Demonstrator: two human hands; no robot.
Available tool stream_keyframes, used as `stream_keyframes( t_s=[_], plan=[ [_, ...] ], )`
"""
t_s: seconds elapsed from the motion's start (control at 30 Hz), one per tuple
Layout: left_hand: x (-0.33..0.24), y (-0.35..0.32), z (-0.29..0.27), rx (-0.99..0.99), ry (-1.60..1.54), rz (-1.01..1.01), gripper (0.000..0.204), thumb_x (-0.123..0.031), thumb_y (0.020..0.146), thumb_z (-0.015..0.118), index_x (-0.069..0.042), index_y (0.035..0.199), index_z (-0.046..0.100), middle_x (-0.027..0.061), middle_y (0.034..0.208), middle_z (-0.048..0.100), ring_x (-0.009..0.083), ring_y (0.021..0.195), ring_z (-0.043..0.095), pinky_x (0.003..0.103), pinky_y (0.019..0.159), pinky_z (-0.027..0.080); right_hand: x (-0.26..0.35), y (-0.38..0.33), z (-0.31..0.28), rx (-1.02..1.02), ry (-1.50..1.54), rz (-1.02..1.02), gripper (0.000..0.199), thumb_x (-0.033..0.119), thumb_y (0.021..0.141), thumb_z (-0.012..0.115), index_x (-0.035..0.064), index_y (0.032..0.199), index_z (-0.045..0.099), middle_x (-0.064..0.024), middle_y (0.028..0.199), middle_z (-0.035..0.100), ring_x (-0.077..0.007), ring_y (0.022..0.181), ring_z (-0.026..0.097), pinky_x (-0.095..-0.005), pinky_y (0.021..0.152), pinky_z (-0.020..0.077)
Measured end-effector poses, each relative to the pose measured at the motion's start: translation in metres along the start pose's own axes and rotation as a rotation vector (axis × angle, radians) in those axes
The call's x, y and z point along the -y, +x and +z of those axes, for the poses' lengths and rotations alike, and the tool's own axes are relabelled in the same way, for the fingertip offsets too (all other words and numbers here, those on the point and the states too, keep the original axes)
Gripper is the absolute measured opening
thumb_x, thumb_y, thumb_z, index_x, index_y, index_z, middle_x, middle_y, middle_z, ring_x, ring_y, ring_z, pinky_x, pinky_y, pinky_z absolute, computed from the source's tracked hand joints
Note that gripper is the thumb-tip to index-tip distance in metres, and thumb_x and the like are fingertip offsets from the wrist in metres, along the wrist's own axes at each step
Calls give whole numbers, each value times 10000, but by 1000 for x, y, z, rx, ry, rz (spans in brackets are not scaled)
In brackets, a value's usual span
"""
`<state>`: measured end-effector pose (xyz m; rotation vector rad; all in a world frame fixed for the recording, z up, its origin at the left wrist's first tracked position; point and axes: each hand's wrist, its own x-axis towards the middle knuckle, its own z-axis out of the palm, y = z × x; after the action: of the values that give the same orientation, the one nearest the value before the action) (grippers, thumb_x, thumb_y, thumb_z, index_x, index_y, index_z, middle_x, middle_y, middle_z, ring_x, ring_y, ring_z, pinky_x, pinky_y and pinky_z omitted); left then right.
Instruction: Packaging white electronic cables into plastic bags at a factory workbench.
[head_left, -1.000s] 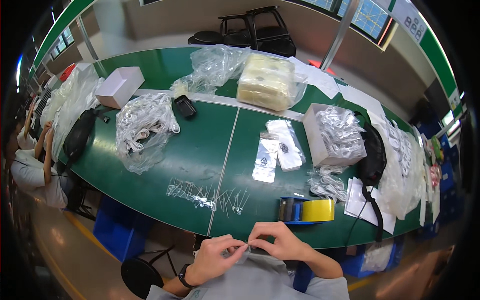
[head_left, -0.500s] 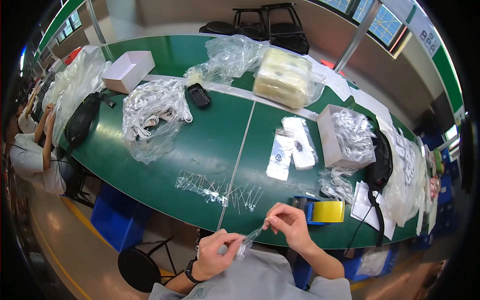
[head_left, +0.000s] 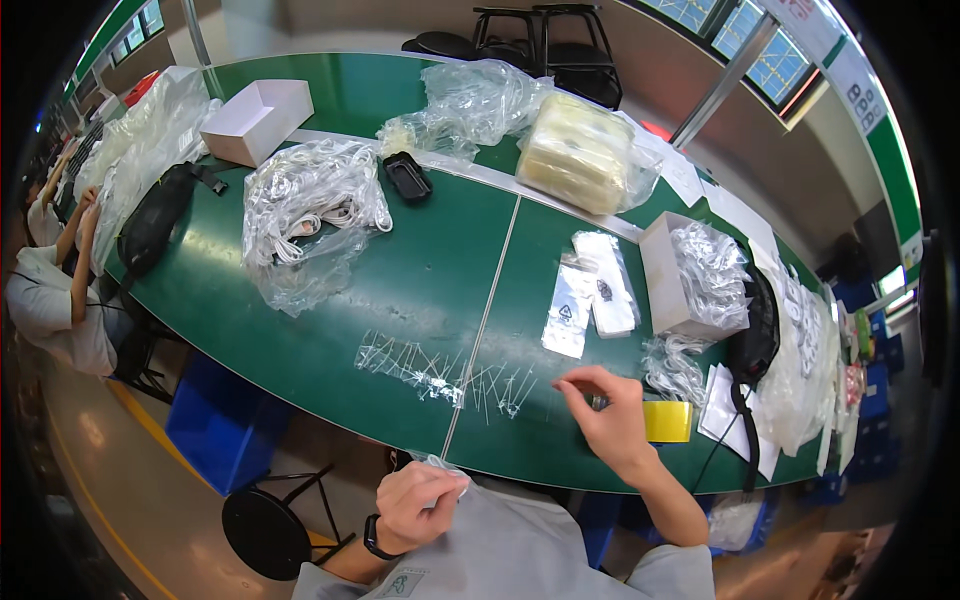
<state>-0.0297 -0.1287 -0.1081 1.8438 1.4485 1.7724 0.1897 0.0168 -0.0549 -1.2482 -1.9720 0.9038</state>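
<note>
My left hand [head_left: 420,505], a dark watch on its wrist, is closed at the table's near edge. It grips a clear plastic bag [head_left: 447,464] with something white in it, mostly hidden by the fingers. Over the table to the right is my right hand [head_left: 615,425], thumb and forefinger pressed together; whatever may be between them is too small to make out. Several thin silvery strips [head_left: 435,385] lie in a loose row left of that hand. A tape dispenser with yellow tape [head_left: 667,421] stands just behind my right hand, partly covered by it.
A heap of bagged white cables [head_left: 315,205] lies left on the green table [head_left: 410,285], with a black tray [head_left: 406,177] alongside. Flat printed bags [head_left: 570,310] lie right of centre, near a white box [head_left: 662,275] of bagged cables. At far left sits another person [head_left: 60,310].
My hands have moved apart. The right one has let go of the bag and gone right and forward; the left, still gripping the bag, has drawn slightly left.
</note>
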Motion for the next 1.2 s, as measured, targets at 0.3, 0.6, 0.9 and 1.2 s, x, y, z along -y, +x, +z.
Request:
stream_keyframes(
  t_s=[0.3,0.6,0.9,1.2],
  plan=[
    [1,1,-4,48,-42,-40,196,86,747,743,-32,891,682,100,721,697,222,611,673,282,549,512,-32,-8,50,197,-674,-582,165,36,800,713,1,956,673,-122,1089,724,-325,1067,683,-430,921,566],
    [3,0,-3,51,-42,-55,207,89,741,736,-37,895,684,100,716,694,220,599,666,276,537,496,-25,-21,49,291,-636,-509,356,97,869,700,-31,1195,634,-160,1283,603,-343,1255,558,-473,1096,439],
    [0,5,2,70,-50,-54,191,63,750,752,-43,893,684,97,712,694,217,590,662,280,533,492,-26,-30,33,300,-399,-388,320,79,885,695,-29,1183,649,-150,1288,607,-314,1215,584,-491,1117,429],
    [-6,15,12,76,-53,-58,178,91,761,738,-24,885,679,107,704,681,219,578,647,272,535,480,-24,-36,18,6,-340,-399,288,10,823,732,1,1108,692,-125,1145,692,-319,1045,680,-480,1015,523]
  ],
)
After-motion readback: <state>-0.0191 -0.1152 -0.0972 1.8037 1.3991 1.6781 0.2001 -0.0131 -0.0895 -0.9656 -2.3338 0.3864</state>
